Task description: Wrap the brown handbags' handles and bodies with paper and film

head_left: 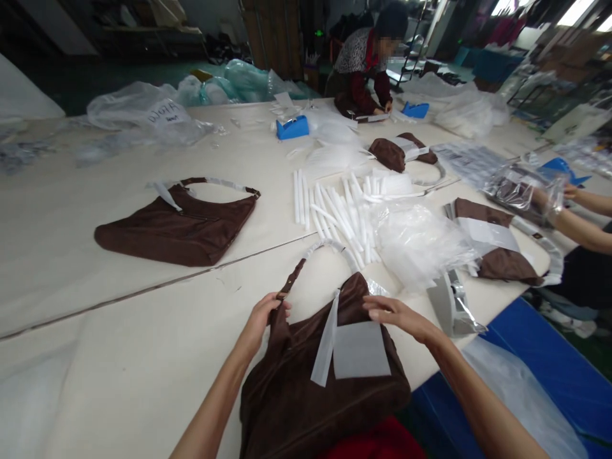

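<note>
A dark brown handbag [296,408] lies at the near table edge, right in front of me. Its strap [329,244] is partly wrapped in white material and loops away from me. My left hand [261,322] pinches the bag's upper left corner where the strap joins. On the upper right side, my right hand [394,313] rests its fingertips against the bag, fingers stretched out. A white tissue strip [326,344] hangs from the opening, and a pale square sheet [361,350] lies on the bag's front.
Beyond are white foam tubes [335,213], clear plastic bags [421,242] and a grey tape dispenser [449,303]. Another brown handbag [186,229] lies at left, a wrapped one [495,239] at right. A co-worker's arms [581,220] handle a bagged item; another person [363,64] works at the back.
</note>
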Action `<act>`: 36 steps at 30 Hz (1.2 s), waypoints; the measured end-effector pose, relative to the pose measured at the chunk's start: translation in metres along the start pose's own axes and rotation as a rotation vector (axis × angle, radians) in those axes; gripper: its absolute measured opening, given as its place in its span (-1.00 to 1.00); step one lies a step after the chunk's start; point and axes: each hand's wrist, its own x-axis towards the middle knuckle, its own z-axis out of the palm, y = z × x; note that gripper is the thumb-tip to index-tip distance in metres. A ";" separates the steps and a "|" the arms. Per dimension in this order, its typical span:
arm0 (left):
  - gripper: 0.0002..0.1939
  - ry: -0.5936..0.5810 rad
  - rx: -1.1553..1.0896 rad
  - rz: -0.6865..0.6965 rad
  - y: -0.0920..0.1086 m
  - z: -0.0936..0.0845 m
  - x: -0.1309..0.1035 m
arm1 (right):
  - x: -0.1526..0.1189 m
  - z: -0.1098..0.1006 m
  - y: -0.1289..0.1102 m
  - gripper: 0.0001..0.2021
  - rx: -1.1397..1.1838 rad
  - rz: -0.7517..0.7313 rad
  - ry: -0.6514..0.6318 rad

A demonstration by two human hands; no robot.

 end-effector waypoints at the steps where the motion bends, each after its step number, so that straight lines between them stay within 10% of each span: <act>1: -0.57 0.082 0.137 0.020 0.008 -0.009 0.011 | 0.007 -0.003 -0.005 -0.51 -0.047 -0.066 0.072; 6: -0.51 0.364 0.782 0.183 0.047 -0.023 0.067 | 0.076 -0.002 -0.019 -0.63 -0.327 -0.289 0.419; 19: -0.79 0.111 1.273 0.299 0.039 0.035 0.130 | 0.206 0.048 -0.028 -0.78 -1.360 -0.378 0.402; 30: -0.72 0.196 0.852 0.154 0.012 -0.043 0.094 | 0.203 0.039 -0.026 -0.79 -1.241 -0.314 0.453; 36: -0.59 0.136 0.473 0.055 -0.008 -0.056 0.081 | 0.111 0.024 -0.007 -0.78 -0.773 -0.481 0.535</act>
